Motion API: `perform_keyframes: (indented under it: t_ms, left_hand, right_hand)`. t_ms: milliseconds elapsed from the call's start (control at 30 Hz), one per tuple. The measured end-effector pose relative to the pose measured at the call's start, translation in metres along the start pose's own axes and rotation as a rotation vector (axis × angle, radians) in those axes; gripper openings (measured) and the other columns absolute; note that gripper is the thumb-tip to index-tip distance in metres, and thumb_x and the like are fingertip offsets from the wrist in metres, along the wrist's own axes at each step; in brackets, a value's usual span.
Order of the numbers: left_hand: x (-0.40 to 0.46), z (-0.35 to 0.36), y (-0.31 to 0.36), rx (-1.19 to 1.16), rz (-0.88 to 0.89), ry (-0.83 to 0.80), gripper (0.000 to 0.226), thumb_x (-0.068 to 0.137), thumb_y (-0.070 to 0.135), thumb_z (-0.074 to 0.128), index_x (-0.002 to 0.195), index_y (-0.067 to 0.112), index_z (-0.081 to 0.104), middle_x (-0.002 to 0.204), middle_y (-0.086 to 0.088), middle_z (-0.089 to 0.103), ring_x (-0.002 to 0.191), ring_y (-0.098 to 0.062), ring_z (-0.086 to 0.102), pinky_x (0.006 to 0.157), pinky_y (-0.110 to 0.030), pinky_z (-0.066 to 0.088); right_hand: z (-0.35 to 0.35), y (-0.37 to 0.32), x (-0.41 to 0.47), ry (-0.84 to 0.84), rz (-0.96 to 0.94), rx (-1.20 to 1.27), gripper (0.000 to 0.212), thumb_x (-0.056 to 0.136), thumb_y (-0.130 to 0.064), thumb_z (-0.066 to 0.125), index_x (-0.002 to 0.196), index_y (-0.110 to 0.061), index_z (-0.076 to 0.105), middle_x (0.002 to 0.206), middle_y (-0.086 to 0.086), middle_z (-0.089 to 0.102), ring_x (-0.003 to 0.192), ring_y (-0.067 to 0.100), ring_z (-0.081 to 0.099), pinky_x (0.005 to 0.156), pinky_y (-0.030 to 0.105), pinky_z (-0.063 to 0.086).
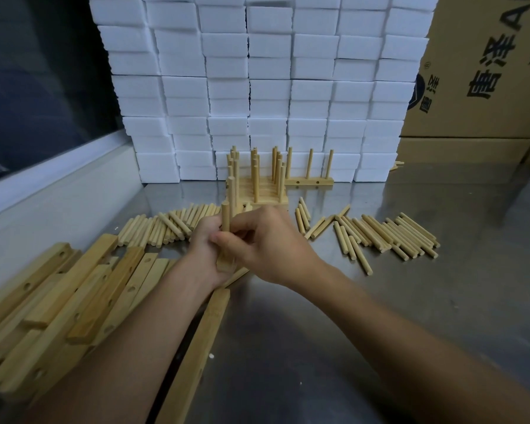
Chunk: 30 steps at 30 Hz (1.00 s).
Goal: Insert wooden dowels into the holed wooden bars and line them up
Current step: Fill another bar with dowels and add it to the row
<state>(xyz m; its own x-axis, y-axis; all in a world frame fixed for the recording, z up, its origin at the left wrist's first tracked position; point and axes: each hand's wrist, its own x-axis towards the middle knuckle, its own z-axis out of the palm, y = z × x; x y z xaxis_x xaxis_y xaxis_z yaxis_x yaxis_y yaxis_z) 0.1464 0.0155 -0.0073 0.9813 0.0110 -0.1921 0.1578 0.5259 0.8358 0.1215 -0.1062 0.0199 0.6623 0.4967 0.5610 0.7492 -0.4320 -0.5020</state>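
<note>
1. Head view: the left hand (207,240) grips a holed wooden bar (224,262), fingers curled round it; the right hand (265,244) pinches an upright dowel (225,216) just above the bar.
2. Dowel and bar look light, stiff and smooth; a hold low on the dowel, close to the hole, should steady it.
3. Beyond the fingertips stand the finished bars (259,182); loose dowels (389,235) lie to either side on the steel table (441,286).
4. No containers are open; cardboard boxes (484,65) stand closed.

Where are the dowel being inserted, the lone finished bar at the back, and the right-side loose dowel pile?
Dowel being inserted (225,216): head view, upper shaft above the fingers.
Lone finished bar (309,181): head view, front face of its base.
Loose dowel pile (389,234): head view, middle of the heap.
</note>
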Motion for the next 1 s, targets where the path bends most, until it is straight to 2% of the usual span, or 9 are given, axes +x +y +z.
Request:
perform_keyframes:
  t_ms: [133, 200, 333, 433, 500, 633, 733, 867, 1000]
  left_hand:
    - [-0.001, 0.001, -0.001, -0.015, 0.01, -0.015, 0.067, 0.099, 0.016, 0.034, 0.039, 0.015, 0.063, 0.045, -0.002, 0.056, 0.039, -0.014, 0.059, 0.037, -0.02, 0.045]
    - [-0.002, 0.001, -0.001, -0.032, 0.005, -0.011, 0.065, 0.098, 0.018, 0.036, 0.039, 0.015, 0.063, 0.045, -0.003, 0.056, 0.04, -0.015, 0.059, 0.037, -0.021, 0.046]
    - [-0.003, 0.003, -0.002, -0.07, 0.003, 0.032, 0.063, 0.098, 0.02, 0.038, 0.041, 0.012, 0.065, 0.049, -0.006, 0.059, 0.043, -0.017, 0.062, 0.04, -0.022, 0.049]
    - [-0.003, 0.005, 0.0, -0.104, -0.011, 0.059, 0.049, 0.102, 0.023, 0.038, 0.07, 0.007, 0.071, 0.061, -0.01, 0.067, 0.053, -0.022, 0.07, 0.044, -0.025, 0.052]
    - [-0.003, 0.006, 0.0, -0.13, -0.034, 0.103, 0.039, 0.105, 0.026, 0.038, 0.09, 0.005, 0.068, 0.066, -0.01, 0.072, 0.057, -0.022, 0.072, 0.044, -0.027, 0.054]
    - [-0.001, 0.008, 0.001, -0.191, -0.036, 0.121, 0.036, 0.108, 0.024, 0.036, 0.123, 0.0, 0.057, 0.083, -0.015, 0.075, 0.066, -0.023, 0.075, 0.05, -0.033, 0.057]
    - [0.001, 0.01, 0.0, -0.176, -0.037, 0.101, 0.039, 0.108, 0.02, 0.035, 0.139, -0.003, 0.044, 0.106, -0.02, 0.069, 0.086, -0.03, 0.072, 0.066, -0.042, 0.054]
    - [0.002, 0.009, -0.002, -0.148, -0.02, 0.044, 0.037, 0.107, 0.015, 0.037, 0.139, -0.002, 0.045, 0.113, -0.023, 0.07, 0.1, -0.032, 0.069, 0.07, -0.044, 0.056]
    - [0.004, 0.005, -0.003, -0.148, -0.003, 0.001, 0.034, 0.104, 0.016, 0.042, 0.132, -0.001, 0.052, 0.11, -0.022, 0.072, 0.096, -0.032, 0.073, 0.071, -0.042, 0.061]
  right_hand:
    - [0.008, 0.001, -0.002, 0.096, 0.011, -0.006, 0.035, 0.092, -0.019, 0.07, 0.059, -0.017, 0.061, 0.048, -0.017, 0.043, 0.042, 0.002, 0.045, 0.05, 0.012, 0.035]
    - [0.01, 0.0, -0.003, 0.135, 0.016, -0.019, 0.036, 0.092, -0.019, 0.069, 0.06, -0.022, 0.056, 0.047, -0.02, 0.038, 0.042, 0.001, 0.044, 0.049, 0.01, 0.032]
    - [0.013, 0.002, -0.004, 0.134, 0.014, -0.041, 0.029, 0.096, -0.021, 0.064, 0.068, -0.016, 0.058, 0.054, -0.011, 0.045, 0.048, 0.003, 0.043, 0.053, 0.014, 0.033]
    - [0.008, 0.007, -0.004, 0.064, 0.079, -0.057, 0.03, 0.101, -0.027, 0.053, 0.079, -0.008, 0.06, 0.065, 0.001, 0.057, 0.06, 0.017, 0.054, 0.061, 0.04, 0.049]
    - [0.002, 0.011, -0.004, 0.042, 0.12, -0.066, 0.031, 0.103, -0.029, 0.047, 0.086, -0.006, 0.06, 0.074, 0.005, 0.062, 0.069, 0.023, 0.059, 0.067, 0.045, 0.052]
    - [-0.013, 0.022, 0.0, 0.008, 0.236, -0.056, 0.03, 0.106, -0.03, 0.042, 0.095, -0.009, 0.061, 0.093, 0.003, 0.068, 0.087, 0.019, 0.065, 0.078, 0.043, 0.054]
    - [-0.025, 0.034, 0.002, -0.013, 0.311, -0.099, 0.031, 0.107, -0.03, 0.038, 0.098, -0.011, 0.06, 0.081, -0.008, 0.057, 0.075, 0.01, 0.056, 0.071, 0.033, 0.046]
    - [-0.035, 0.048, 0.003, -0.013, 0.353, -0.129, 0.029, 0.108, -0.031, 0.035, 0.1, -0.013, 0.057, 0.084, -0.003, 0.057, 0.083, 0.02, 0.059, 0.075, 0.037, 0.049]
    - [-0.039, 0.055, 0.004, 0.041, 0.367, -0.137, 0.027, 0.107, -0.033, 0.035, 0.1, -0.017, 0.056, 0.089, -0.003, 0.061, 0.077, 0.011, 0.06, 0.069, 0.03, 0.048]
